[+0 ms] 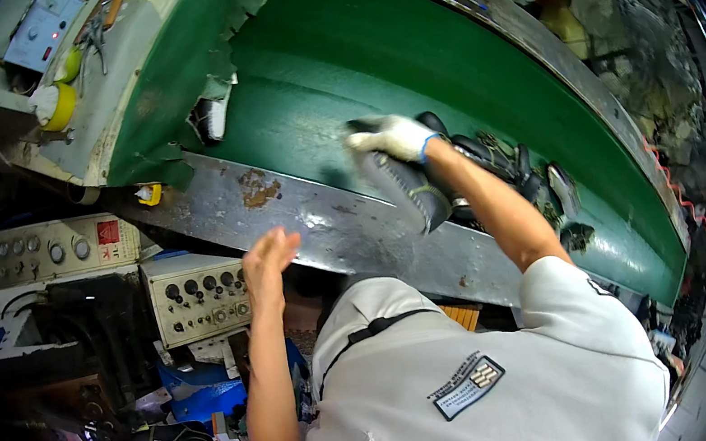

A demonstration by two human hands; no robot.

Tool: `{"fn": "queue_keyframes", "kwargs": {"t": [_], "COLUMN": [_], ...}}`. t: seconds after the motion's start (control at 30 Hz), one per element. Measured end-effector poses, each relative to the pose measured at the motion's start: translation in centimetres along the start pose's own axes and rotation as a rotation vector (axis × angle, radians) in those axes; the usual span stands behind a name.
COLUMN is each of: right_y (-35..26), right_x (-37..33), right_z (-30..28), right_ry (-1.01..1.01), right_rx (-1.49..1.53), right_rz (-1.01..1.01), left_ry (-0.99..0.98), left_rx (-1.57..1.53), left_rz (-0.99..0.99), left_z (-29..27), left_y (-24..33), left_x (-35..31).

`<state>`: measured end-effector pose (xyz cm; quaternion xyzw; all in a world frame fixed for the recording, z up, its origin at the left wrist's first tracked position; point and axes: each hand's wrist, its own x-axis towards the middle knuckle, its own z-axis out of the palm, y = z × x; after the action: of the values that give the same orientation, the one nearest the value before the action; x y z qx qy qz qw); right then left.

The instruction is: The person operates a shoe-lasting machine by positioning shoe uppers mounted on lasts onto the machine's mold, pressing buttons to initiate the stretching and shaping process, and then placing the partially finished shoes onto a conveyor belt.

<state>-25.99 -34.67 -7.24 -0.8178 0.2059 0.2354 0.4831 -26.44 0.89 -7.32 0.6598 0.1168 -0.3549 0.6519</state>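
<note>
My right hand (pixel 398 137), in a white glove with a blue cuff, grips a dark grey shoe (pixel 403 190) above the near part of the green belt; the hand and the shoe's upper end are smeared by motion. My left hand (pixel 270 260) is bare and holds nothing, its fingers partly extended, by the front metal edge (pixel 326 224). Right of the held shoe, several dark shoes (pixel 499 158) lie jumbled on the green belt (pixel 295 74), some partly hidden behind my right forearm. Another shoe, showing a white sole (pixel 215 118), lies by the torn green sheet.
At the left stand control panels with knobs (pixel 201 300) and a red light. Yellow tape (pixel 60 107) and pliers (pixel 93 54) lie on the upper left ledge. Wrapped bundles (pixel 616 26) line the far side, near a red coiled cable (pixel 689 211).
</note>
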Motion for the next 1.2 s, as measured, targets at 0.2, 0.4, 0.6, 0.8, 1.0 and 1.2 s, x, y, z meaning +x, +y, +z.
{"fn": "queue_keyframes", "kwargs": {"t": [0.2,0.4,0.6,0.8,1.0,1.2], "right_y": [1.3,-2.9,-12.4,-8.9,-8.9,-12.6], "right_x": [13.6,32.2,38.8,32.0,6.0,-6.3], "right_z": [1.4,17.1,23.6,21.2,24.6,35.6], "right_ry": [0.126,0.227,0.434,-0.117,-0.819,-0.815], "right_rx": [-0.655,-0.081,0.108,0.917,1.330,1.256], "right_rz": [0.178,0.028,0.252,-0.052,-0.198,0.112], "left_ry": [0.269,0.527,0.629,0.486,0.798,0.737], "left_rx": [-0.002,-0.128,-0.324,-0.274,-0.215,-0.359], "left_rz": [-0.091,-0.039,-0.011,0.040,0.304,0.387], "left_z": [-5.1,-4.9,-2.9,-4.9,-12.7,-19.9], "left_y": [-6.1,-6.2,-7.0,-8.5,-5.5,-2.6], "left_x": [-5.0,-10.7,-15.4,-17.2,-18.3,-20.5]}}
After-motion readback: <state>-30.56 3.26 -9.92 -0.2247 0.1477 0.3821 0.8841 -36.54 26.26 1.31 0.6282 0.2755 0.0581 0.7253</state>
